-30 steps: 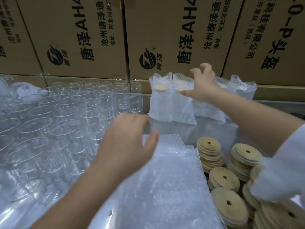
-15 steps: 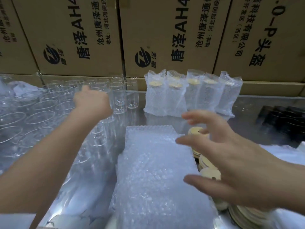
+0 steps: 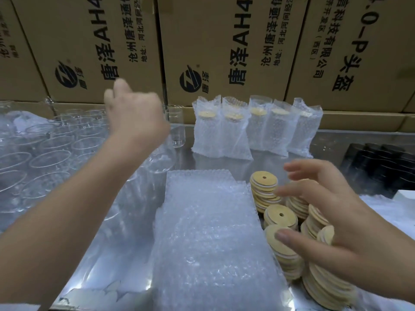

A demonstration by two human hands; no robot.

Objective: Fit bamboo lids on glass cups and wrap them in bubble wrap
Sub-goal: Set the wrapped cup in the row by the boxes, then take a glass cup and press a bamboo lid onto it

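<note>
Within the last second the hands have been moved apart. The left hand, earlier over the bubble wrap pile, is now stretched over the back rows of the glass cups. The right hand, earlier at the wrapped cups, has been brought back over the bamboo lids. A fresh cycle is judged to have been started, with 1 cup and 1 lid yet to be picked up. The left hand is seen from behind with fingers curled, and whether a cup is gripped cannot be told. The right hand is spread wide and nothing is held, its thumb lying just above 1 lid stack.

Counted by size, 4 cardboard boxes are lined up behind the bench. Bare cups fill the left of the bench, too many and too overlapped to be counted. 1 pile of bubble wrap lies in the middle. 5 wrapped cups stand in a row at the back, with lids visible in 4. At least 6 lid stacks are seen at the right, some hidden by the hand.
</note>
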